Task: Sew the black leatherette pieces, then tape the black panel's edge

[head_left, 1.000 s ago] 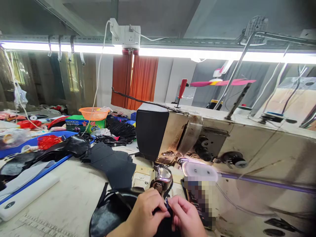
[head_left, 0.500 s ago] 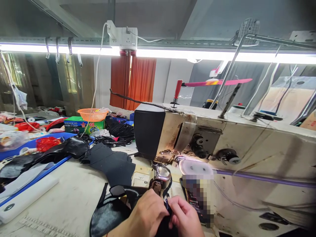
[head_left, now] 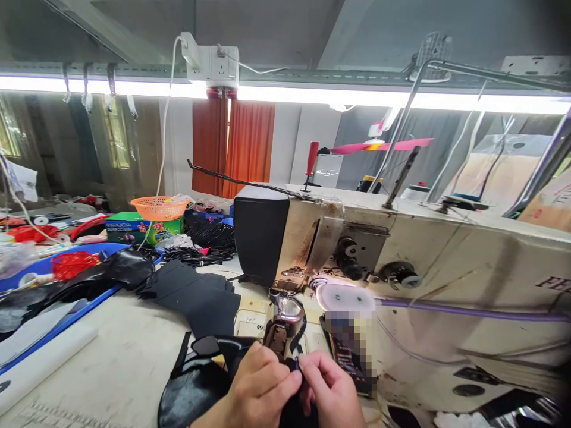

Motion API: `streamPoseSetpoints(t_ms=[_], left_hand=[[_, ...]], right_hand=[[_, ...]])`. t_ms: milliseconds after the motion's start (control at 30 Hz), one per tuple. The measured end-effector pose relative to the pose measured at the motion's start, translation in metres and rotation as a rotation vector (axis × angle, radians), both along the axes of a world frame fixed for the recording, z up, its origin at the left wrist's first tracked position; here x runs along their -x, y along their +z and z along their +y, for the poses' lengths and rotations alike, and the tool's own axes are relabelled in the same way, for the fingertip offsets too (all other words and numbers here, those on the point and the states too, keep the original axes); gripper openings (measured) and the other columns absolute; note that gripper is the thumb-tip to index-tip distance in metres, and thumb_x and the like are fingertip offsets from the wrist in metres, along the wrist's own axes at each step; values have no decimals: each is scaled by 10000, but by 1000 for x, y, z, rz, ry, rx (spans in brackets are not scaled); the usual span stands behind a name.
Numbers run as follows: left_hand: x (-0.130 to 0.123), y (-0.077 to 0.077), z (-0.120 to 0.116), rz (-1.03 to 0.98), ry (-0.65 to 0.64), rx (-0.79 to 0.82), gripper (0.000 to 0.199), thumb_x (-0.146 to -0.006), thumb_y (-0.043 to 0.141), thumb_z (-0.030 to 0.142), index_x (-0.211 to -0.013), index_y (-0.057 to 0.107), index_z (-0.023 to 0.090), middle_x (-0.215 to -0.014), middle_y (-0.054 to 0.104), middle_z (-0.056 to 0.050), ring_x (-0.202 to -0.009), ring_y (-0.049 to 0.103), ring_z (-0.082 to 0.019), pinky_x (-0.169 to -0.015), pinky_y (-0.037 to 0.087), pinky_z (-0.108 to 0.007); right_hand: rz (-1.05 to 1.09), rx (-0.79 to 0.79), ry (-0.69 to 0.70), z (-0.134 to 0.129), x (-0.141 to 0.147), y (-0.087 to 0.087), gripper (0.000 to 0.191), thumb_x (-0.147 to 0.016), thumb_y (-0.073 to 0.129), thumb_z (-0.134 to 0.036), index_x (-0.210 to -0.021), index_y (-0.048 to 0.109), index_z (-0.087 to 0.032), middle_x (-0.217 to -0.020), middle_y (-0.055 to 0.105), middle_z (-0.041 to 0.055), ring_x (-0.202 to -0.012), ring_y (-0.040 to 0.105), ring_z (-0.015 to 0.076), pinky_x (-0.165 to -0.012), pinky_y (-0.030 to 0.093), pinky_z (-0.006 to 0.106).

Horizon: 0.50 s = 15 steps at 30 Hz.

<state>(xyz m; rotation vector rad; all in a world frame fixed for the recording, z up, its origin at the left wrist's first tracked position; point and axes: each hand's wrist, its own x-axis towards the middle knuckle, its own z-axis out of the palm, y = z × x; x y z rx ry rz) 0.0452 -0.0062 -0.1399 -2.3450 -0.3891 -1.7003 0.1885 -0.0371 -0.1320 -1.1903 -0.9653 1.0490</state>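
The edge of some black material (head_left: 298,411) is pinched between thumb and fingers by both the left hand (head_left: 264,385) and the right hand (head_left: 332,387), which are held close together just in front of the sewing machine (head_left: 446,255). A shiny black piece (head_left: 191,392) is spread on the table (head_left: 120,356) beside the left hand; whether it is joined to the pinched part cannot be told. Beyond the right hand, a partly blurred phone (head_left: 350,362) is seen below a lit lamp (head_left: 345,296). Farther left, black sheets (head_left: 194,300) are piled near a blue tray (head_left: 89,307), and an orange basket (head_left: 160,209) is set on a green box (head_left: 172,230).
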Motion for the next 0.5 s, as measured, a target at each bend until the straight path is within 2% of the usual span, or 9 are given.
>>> streamPoseSetpoints(t_ms=[133,267,367,433,500], left_hand=[[6,1,0,57,75,-133,225,-1004,461,95,-1028,684,80,-812,745,-44,-709,580,-133,-628,441,-303],[12,4,0,123,122,-170,250,-1002,443,74,-1042,689,93,-834,753,-35,-737,620,-132,-687,485,-312],[13,3,3,133,127,-206,259,-1003,439,74,-1038,693,106,-831,751,-20,-735,620,-126,-698,488,-295],[11,1,5,104,103,-193,248,-1000,445,75,-1033,688,109,-816,739,-20,-727,602,-125,-685,477,-282],[9,0,6,60,69,-116,234,-999,446,80,-1026,676,115,-812,719,-30,-732,581,-132,-711,478,-284]], right_hand=[[168,19,-13,1,8,-3,568,-606,810,-658,-550,539,-163,-403,460,-70,-337,400,43,-349,332,155],[382,84,22,4,16,-5,616,-494,870,-663,-547,523,-157,-405,439,-89,-323,384,27,-307,335,138],[439,115,25,5,21,-4,627,-458,889,-655,-563,522,-158,-422,428,-99,-328,374,24,-297,332,140],[459,127,22,5,22,-2,637,-437,897,-657,-567,525,-156,-432,428,-99,-336,384,27,-302,340,144],[471,132,29,4,22,-1,631,-440,902,-652,-573,546,-148,-439,438,-91,-351,397,33,-313,351,148]])
